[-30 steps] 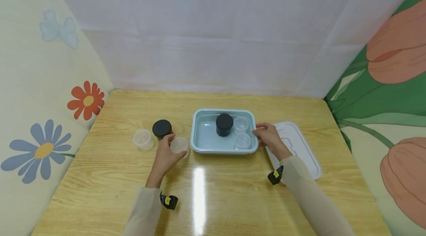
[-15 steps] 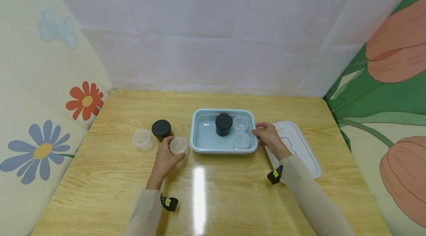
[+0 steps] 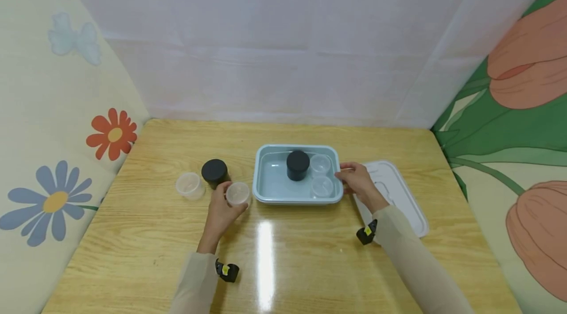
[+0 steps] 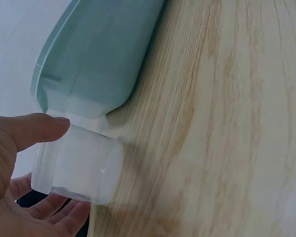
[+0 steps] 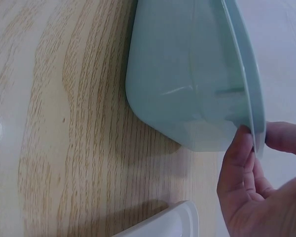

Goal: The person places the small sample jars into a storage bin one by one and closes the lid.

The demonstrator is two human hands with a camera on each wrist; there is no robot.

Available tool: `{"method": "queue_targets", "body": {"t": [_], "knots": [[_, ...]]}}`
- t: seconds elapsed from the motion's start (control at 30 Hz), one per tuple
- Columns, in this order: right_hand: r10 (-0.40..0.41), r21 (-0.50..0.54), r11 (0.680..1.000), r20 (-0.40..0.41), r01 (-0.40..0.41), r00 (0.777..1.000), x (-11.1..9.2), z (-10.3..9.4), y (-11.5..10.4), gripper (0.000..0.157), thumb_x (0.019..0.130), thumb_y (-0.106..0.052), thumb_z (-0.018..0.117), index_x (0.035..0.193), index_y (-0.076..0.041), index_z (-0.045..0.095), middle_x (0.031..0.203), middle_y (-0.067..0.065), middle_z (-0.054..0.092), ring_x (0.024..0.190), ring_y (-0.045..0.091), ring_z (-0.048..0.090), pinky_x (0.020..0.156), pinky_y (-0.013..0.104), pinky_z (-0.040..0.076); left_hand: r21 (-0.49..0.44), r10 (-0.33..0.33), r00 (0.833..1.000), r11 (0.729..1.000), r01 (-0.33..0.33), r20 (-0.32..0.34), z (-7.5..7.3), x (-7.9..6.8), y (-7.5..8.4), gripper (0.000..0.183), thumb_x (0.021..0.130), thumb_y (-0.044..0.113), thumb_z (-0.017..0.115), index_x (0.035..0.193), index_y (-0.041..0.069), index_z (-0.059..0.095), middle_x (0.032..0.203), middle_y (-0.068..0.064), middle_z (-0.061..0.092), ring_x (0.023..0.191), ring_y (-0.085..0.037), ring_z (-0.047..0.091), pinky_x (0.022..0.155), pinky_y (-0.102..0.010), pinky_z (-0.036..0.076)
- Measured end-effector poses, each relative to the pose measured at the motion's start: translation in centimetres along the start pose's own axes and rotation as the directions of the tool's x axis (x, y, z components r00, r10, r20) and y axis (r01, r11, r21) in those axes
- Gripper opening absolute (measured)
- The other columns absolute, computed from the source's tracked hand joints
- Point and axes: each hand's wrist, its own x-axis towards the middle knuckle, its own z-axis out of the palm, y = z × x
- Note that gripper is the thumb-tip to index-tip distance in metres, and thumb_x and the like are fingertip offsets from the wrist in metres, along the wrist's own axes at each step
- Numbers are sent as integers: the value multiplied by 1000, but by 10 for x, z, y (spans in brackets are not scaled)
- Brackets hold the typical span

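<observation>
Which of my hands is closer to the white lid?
Right. Your right hand pinches the rim of the blue tub, close beside the white lid; your left hand holds a clear cup by the tub's opposite end, farther away.

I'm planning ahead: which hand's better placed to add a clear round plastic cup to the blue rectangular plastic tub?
Probably the left hand, gripping a cup beside the tub; the right hand pinches its rim.

A hand could pass over the near side of the yellow wooden table (image 3: 310, 255). Inside the pale-blue rectangular plastic tub (image 3: 272, 178), there's room left of the black cylindrical jar (image 3: 298, 166); two clear round plastic containers (image 3: 322, 186) block the right end.
</observation>
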Motion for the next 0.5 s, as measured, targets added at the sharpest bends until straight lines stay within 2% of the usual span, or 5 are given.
{"method": "queue_targets", "body": {"t": [0.27, 0.5], "knots": [[5, -6, 1000, 0, -5, 1000, 1, 0, 0, 46, 90, -14, 60, 133, -4, 46, 109, 11, 59, 79, 12, 57, 62, 26, 52, -6, -8, 1000, 1000, 8, 2, 6, 0, -2, 74, 76, 6, 75, 137, -7, 35, 132, -31, 42, 120, -44, 46, 99, -57, 39], [-5, 5, 1000, -5, 5, 1000, 2, -1, 1, 46, 90, -13, 61, 133, -4, 46, 108, 10, 58, 77, 10, 57, 60, 25, 53, -10, 14, 1000, 1000, -14, -9, 7, 1, -3, 71, 76, 5, 75, 134, -8, 37, 129, -30, 44, 118, -44, 47, 98, -57, 40]]}}
